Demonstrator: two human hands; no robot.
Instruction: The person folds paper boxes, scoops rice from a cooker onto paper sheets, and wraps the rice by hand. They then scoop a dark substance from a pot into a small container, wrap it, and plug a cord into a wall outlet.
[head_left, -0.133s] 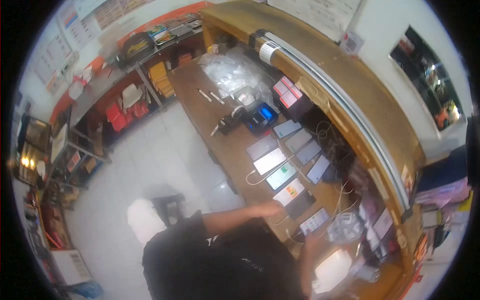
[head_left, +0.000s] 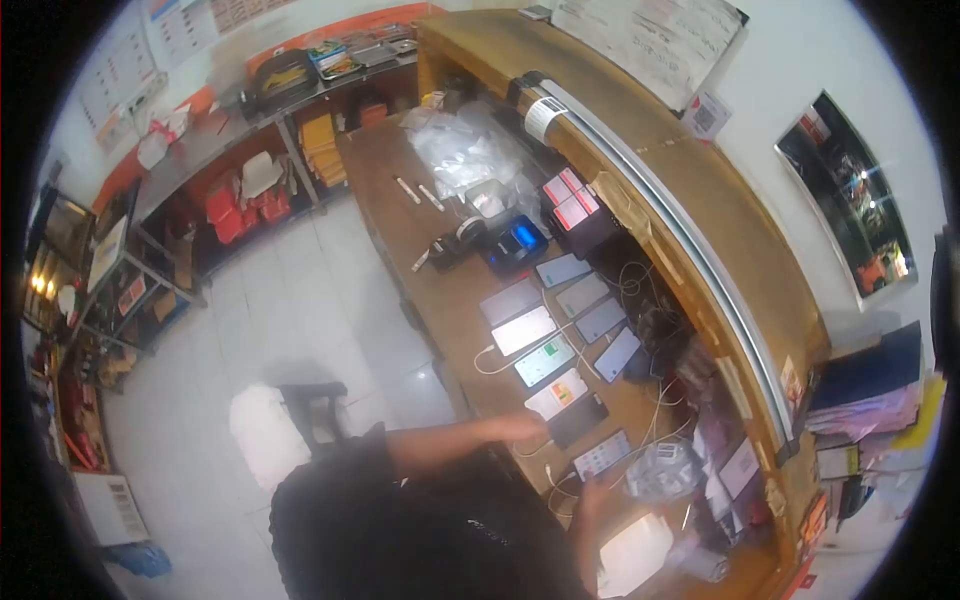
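L hand (head_left: 522,428) by dark phone (head_left: 579,422), nr counter's (head_left: 385,215) front edge; R hand (head_left: 590,494) by icon phone (head_left: 602,455), nr plastic bag (head_left: 664,472). Fingers, both: can't tell if clenched or loose.

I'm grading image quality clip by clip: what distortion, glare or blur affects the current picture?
Head view: strong fisheye, black at the corners, wooden ledge bowed. Head view: glare patch on the tiled floor; one smartphone screen washed out white. Head view: left hand and right hand look soft, fingers hard to separate.
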